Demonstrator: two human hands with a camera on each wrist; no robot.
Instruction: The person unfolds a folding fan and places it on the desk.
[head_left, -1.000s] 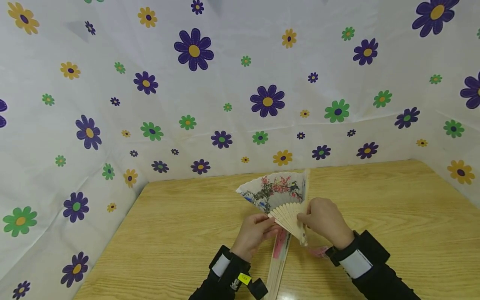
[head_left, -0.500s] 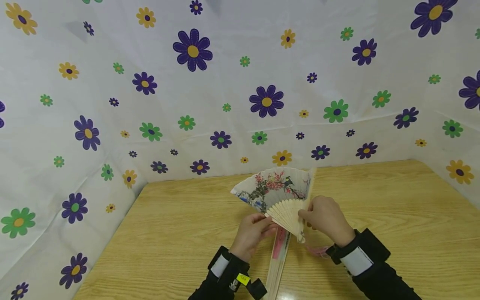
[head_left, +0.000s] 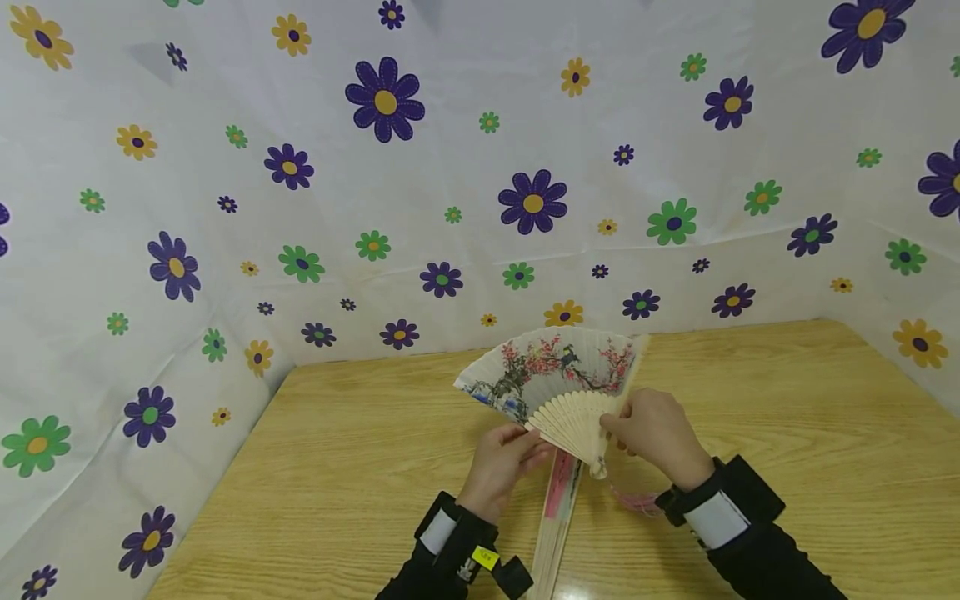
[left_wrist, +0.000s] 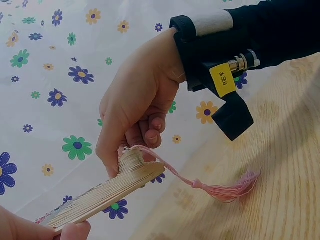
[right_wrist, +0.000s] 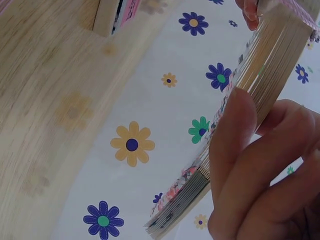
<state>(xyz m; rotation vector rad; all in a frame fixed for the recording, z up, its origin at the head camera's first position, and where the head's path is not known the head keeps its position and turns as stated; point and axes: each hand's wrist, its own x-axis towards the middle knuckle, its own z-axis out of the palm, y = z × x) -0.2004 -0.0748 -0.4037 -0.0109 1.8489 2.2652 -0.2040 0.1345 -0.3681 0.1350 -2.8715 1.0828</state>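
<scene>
A folding fan point(head_left: 562, 383), partly spread, shows a painted branch with pink blossoms above pale ribs. My left hand point(head_left: 497, 468) pinches its left outer rib; in the left wrist view those fingertips point(left_wrist: 75, 231) hold the stacked ribs. On the other side my right hand point(head_left: 660, 433) grips the right edge between thumb and fingers. The pivot lies low between the hands, and a pink tassel point(left_wrist: 232, 187) hangs from it. Beneath the fan, a folded fan point(head_left: 553, 533) with a pink and grey end lies on the table.
The wooden table point(head_left: 360, 467) runs back to a white cloth point(head_left: 450, 108) with purple, yellow and green flowers, which also rises at both sides. Black bands point(head_left: 720, 504) with small devices sit on both wrists.
The fan has spread wider, its right edge swinging to the right and more of the blossom picture showing. My right hand has shifted slightly right; my left hand has barely moved.
</scene>
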